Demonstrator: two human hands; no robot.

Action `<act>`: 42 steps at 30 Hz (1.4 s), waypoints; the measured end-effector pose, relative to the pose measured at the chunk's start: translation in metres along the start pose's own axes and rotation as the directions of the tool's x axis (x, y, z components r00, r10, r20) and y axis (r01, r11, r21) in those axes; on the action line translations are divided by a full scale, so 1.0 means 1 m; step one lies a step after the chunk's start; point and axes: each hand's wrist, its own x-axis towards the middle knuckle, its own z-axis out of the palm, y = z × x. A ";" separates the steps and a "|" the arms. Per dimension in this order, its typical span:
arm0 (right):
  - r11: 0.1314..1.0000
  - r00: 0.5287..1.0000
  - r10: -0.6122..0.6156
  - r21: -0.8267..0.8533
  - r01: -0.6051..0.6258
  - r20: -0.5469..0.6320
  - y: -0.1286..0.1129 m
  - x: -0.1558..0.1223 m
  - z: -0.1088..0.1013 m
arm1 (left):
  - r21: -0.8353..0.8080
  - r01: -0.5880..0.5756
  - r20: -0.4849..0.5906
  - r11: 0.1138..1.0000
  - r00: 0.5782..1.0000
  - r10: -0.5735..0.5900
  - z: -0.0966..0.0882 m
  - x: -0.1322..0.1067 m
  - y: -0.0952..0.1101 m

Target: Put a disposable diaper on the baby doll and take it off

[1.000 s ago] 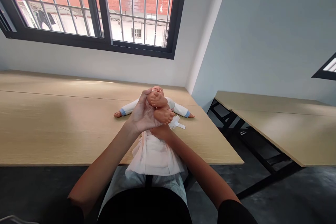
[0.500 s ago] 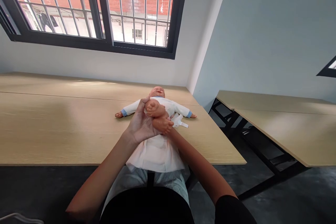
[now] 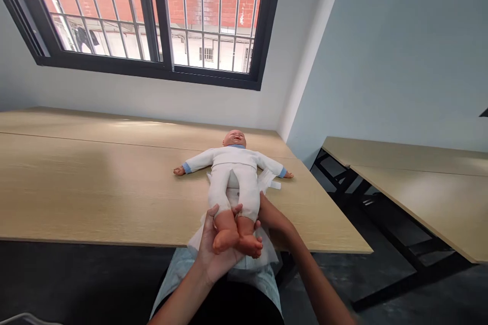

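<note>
A baby doll (image 3: 233, 175) in a white outfit with blue cuffs lies face up on the wooden table (image 3: 114, 193), arms spread and head toward the window. My left hand (image 3: 213, 251) is wrapped around its lower legs from beneath, close to the bare feet (image 3: 238, 241). Beside the doll's right-hand leg in the picture, my right hand (image 3: 267, 210) reaches behind the leg, so its fingers are mostly hidden. A white diaper (image 3: 270, 177) lies under the doll, with a tab sticking out at the right. Its lower part hangs near the table's front edge.
Behind the table are a white wall and a barred window (image 3: 152, 20) with a dark frame. A second wooden table (image 3: 419, 188) on black legs stands to the right, across a gap. My lap is just below the near edge.
The doll's legs have come down from a raised, folded position and now stretch toward me. My left hand has lowered with them, and my right hand has shifted to the doll's side.
</note>
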 end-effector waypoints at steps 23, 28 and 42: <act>0.920 0.948 0.299 0.296 -0.257 -0.106 0.046 -0.022 -0.051 | 0.935 0.046 -0.221 0.351 0.850 0.478 0.012 -0.041 0.097; 0.970 0.938 0.165 -0.119 -0.210 -0.306 0.040 -0.030 -0.041 | 0.988 0.057 -0.112 0.143 0.904 0.414 0.002 -0.042 0.095; 0.656 0.970 -0.025 -0.728 0.200 0.244 0.005 -0.067 0.065 | 0.798 0.139 -0.359 0.586 0.891 0.278 0.006 0.083 0.158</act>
